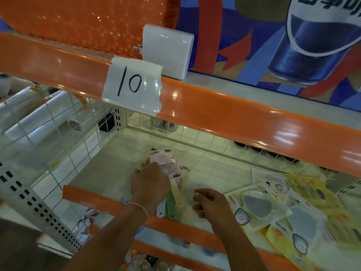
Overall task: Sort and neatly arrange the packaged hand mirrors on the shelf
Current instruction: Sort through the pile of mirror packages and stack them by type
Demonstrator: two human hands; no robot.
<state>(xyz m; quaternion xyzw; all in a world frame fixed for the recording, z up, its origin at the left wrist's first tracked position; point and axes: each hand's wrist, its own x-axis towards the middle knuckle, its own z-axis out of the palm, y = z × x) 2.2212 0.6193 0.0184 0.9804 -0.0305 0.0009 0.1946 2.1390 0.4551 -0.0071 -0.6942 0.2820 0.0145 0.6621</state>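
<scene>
Head view, one camera only.

Risks, judged from present layout:
- Stack of mirror packs [168, 169] sits mid-shelf with handles [176, 194] poking toward the orange front rail [109, 202]. Sideways nudge from either hand could fan the stack out, since the slick plastic wrappers probably slide on each other.
- Handles overhanging near the rail: a pull forward could tip packs over the edge to the lower shelf.
- Yellow packs [283, 210] at right lie overlapped and skewed, well apart from the stack. Dragging one from beneath could carry its neighbours along.
- Low headroom under the upper shelf edge [254, 122]; lifting a pack high could knock it there.

Hands:
- Left hand [150, 182]: on top of the stack, fingers bent down over the pink top pack. Reads as pressing or gripping the pack's near-left edge; fingertips hidden behind the hand, so exact hold not certain. Thin bracelet [136, 207] at wrist.
- Right hand [210, 202]: loosely curled, holding nothing visible, hovering just right of the handles and just left of the yellow packs. Contact with the shelf floor [109, 165] not discernible.

Position of task items: stack central on the white shelf floor; yellow packs at right front of same shelf. White wire divider [64, 145] bounds the bay at left.
</scene>
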